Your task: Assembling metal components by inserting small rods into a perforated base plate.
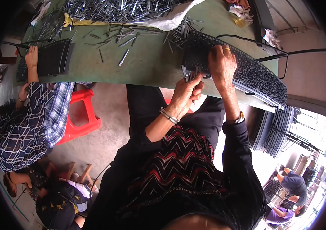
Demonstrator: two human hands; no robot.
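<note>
My left hand [187,92] is closed around a small bunch of thin grey metal pieces [187,73], which stick up past the fingers at the table's near edge. My right hand [223,66] bends down over a long black rack [247,73] with a row of holes along its edge. Its fingertips are pinched together against the rack's left part, and what they hold is hidden. Toward its right end the rack is densely filled with small dark upright pieces. A lighter strip runs along its near side.
Many loose metal strips [120,8] are heaped on a white and yellow sheet on the green table [86,57]. Black bent rods [254,40] jut out around the rack. At the left, a co-worker's hand [32,57] touches another black rack [52,57]. A red stool [79,128] stands nearby.
</note>
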